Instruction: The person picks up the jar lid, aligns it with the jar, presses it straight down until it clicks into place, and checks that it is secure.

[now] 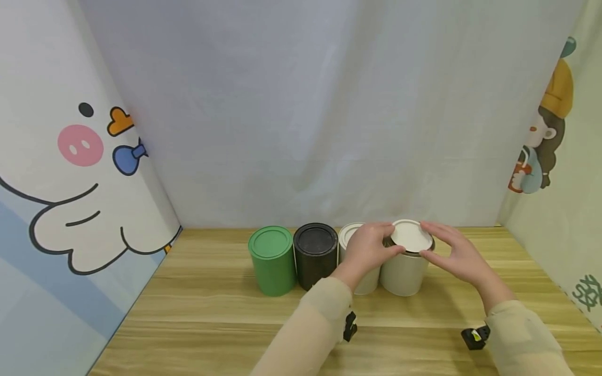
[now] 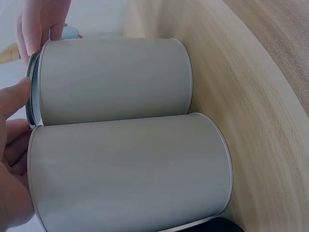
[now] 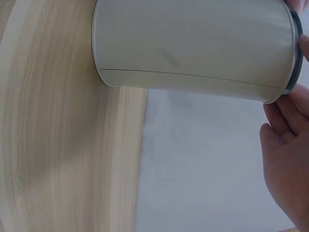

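Note:
At the right end of a row of cans stands a white can [image 1: 402, 277], upright. Its round lid [image 1: 411, 236] has a white top and a dark edge. A narrow gap shows between lid and can in the left wrist view. My left hand [image 1: 367, 250] holds the lid's left edge with thumb and fingers. Opposite it, my right hand [image 1: 458, 255] holds the right edge with thumb and fingers. Below my left hand is a second white can [image 2: 130, 174], partly covered in the head view, beside the first.
Further left in the row stand a black can [image 1: 315, 266] and a green can [image 1: 275, 271], both lidded. The wooden table [image 1: 197, 313] ends at a pale curtain [image 1: 282, 115] just behind the cans. Printed cloth panels [image 1: 56, 219] hang at both sides.

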`<state>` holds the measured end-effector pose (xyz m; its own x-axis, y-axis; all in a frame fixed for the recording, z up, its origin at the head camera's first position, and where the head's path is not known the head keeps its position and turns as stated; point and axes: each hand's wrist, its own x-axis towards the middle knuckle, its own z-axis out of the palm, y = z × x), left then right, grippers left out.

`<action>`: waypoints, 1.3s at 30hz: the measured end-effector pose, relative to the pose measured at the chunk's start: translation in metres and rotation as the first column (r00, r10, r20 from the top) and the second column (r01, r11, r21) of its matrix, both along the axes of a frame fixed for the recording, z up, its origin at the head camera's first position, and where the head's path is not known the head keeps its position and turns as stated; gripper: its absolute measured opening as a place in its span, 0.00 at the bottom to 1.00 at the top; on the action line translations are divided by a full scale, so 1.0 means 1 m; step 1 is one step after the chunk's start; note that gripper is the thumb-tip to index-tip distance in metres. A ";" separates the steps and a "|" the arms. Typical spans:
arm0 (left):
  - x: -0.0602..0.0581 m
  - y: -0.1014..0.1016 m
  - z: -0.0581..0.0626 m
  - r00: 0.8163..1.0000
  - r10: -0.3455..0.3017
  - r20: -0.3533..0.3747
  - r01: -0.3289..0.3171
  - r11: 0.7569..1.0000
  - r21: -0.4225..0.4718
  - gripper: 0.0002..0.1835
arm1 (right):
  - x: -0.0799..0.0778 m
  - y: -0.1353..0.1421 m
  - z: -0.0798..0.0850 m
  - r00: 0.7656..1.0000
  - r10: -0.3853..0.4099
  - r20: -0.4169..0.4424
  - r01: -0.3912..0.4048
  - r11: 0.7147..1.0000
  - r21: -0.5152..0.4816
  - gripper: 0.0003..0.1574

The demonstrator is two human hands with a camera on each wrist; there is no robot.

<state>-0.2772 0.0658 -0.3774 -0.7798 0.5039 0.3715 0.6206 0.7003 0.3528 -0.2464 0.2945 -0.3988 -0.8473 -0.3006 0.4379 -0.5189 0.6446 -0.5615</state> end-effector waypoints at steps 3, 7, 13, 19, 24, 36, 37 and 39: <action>-0.001 0.002 0.001 1.000 0.021 0.009 -0.021 0.999 -0.028 0.14 | -0.002 0.000 -0.001 1.000 0.001 0.013 -0.002 1.000 0.002 0.39; -0.002 0.004 0.001 0.999 0.032 0.029 -0.030 0.998 -0.049 0.13 | -0.004 0.002 -0.002 1.000 0.002 0.026 -0.002 1.000 0.004 0.40; -0.003 0.005 0.002 0.998 0.051 0.043 -0.047 0.995 -0.091 0.12 | -0.004 0.004 -0.003 1.000 0.023 0.008 -0.023 0.999 0.021 0.38; -0.002 0.004 0.002 0.998 0.042 0.036 -0.038 0.993 -0.110 0.19 | -0.005 0.005 -0.005 0.998 0.058 -0.026 -0.056 0.996 0.065 0.35; 0.000 0.003 0.001 1.000 0.025 -0.005 -0.025 0.987 -0.162 0.22 | -0.004 0.006 -0.004 0.998 0.057 -0.033 -0.055 0.996 0.072 0.34; 0.018 -0.006 -0.006 0.968 -0.072 -0.240 -0.005 0.952 -0.305 0.18 | -0.013 0.005 0.005 0.984 0.093 -0.151 -0.075 0.990 0.118 0.29; 0.020 -0.007 -0.008 0.964 -0.080 -0.254 -0.005 0.948 -0.318 0.20 | -0.014 0.005 0.006 0.982 0.102 -0.161 -0.081 0.988 0.132 0.29; 0.024 -0.008 -0.010 0.951 -0.103 -0.292 -0.002 0.941 -0.338 0.21 | -0.017 0.004 0.009 0.977 0.120 -0.179 -0.091 0.983 0.163 0.28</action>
